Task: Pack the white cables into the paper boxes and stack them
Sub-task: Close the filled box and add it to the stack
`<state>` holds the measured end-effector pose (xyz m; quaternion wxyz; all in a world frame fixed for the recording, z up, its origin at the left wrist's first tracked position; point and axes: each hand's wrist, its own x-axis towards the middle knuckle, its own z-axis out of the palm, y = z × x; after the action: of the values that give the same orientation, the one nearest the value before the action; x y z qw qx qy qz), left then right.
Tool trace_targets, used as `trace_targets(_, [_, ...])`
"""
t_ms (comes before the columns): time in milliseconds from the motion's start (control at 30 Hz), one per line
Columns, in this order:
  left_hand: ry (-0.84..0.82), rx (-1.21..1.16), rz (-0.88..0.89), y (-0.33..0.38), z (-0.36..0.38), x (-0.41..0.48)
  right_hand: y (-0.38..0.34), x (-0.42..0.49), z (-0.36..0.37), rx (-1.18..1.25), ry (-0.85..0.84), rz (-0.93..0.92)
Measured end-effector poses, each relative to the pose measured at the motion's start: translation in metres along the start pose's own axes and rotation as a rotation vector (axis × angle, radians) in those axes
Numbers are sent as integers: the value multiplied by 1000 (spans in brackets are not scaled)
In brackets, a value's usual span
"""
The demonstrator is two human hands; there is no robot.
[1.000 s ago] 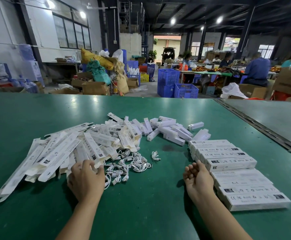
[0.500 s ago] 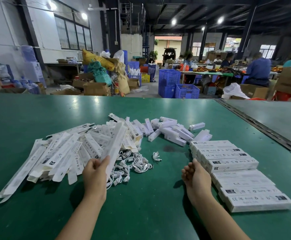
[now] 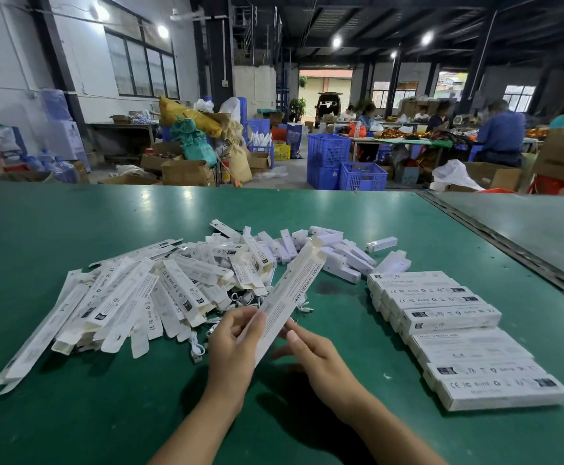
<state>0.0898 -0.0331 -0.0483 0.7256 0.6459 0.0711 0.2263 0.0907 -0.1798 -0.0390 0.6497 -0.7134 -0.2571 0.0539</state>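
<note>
Left hand grips a flat paper box, top flap open, inside unseen. Right hand pinches its edge. Closed boxes stacked on desk; white cables loose.

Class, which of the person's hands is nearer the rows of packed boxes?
Right. The right hand lies just left of the packed boxes; the left hand grips a flat box farther left.

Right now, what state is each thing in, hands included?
held paper box, flat, lifted off the table, top flap open.
left hand, grips the box's lower end.
right hand, pinches the box's lower edge.
flat box pile, loose, lying on the table.
white cables, loose, unpacked, beside the pile.
packed boxes, closed, stacked in rows at right.
</note>
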Motion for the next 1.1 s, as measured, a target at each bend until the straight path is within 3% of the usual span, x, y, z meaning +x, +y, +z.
trace_targets(233, [-42, 157, 108, -7, 8, -7, 0, 2, 1, -26, 14, -85])
trace_targets(367, [-31, 109, 102, -9, 6, -8, 1, 2, 0, 7, 64, -43])
trace_targets(567, [-47, -304, -66, 5, 2, 0, 3, 2, -4, 23, 91, 47])
trace_targets(733, [-97, -653, -347, 13, -18, 19, 2, 1, -7, 36, 45, 149])
trace_targets(1100, [-161, -812, -380, 11, -21, 23, 1, 1, -8, 163, 7, 252])
